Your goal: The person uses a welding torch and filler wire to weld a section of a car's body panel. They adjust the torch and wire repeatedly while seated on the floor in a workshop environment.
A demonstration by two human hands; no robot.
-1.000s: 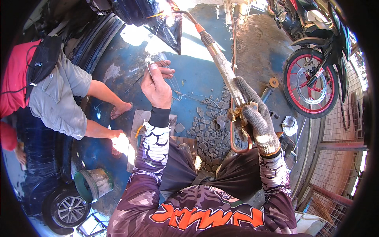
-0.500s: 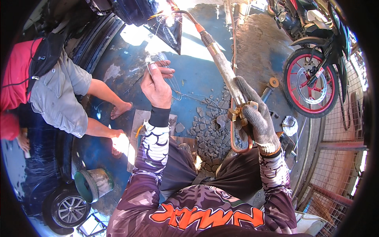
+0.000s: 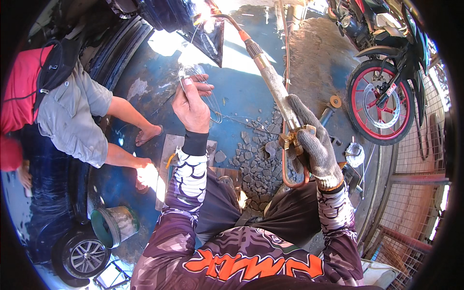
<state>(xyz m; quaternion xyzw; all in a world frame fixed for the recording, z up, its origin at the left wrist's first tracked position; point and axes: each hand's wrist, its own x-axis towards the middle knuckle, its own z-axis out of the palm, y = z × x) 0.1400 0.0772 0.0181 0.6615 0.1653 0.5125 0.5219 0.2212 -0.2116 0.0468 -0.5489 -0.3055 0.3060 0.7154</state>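
In a grey knit glove, my right hand [image 3: 314, 150] wraps round the brass valve end of a gas welding torch [image 3: 270, 77]. The torch slants up and to the left, and its bent tip ends at a bright glow on a dark metal panel [image 3: 205, 41]. My bare left hand [image 3: 192, 104] pinches a thin wire [image 3: 192, 41] between thumb and fingers. One end of the wire runs up toward the glow; loose coils of it hang beside and below the hand. Glare hides the exact spot where flame, wire and panel meet.
A hose [image 3: 286, 43] runs along the floor from the torch. Broken grey chips [image 3: 258, 159] lie between my legs. At right stands a motorcycle wheel [image 3: 380, 101] near a wire-mesh fence [image 3: 411, 203]. A barefoot person in grey shorts [image 3: 72, 116] and a bucket [image 3: 116, 226] are at left.
Both my hands and the torch stay almost where they were. The glow at the tip looks slightly smaller, with fewer sparks. The person at left has shifted a little.
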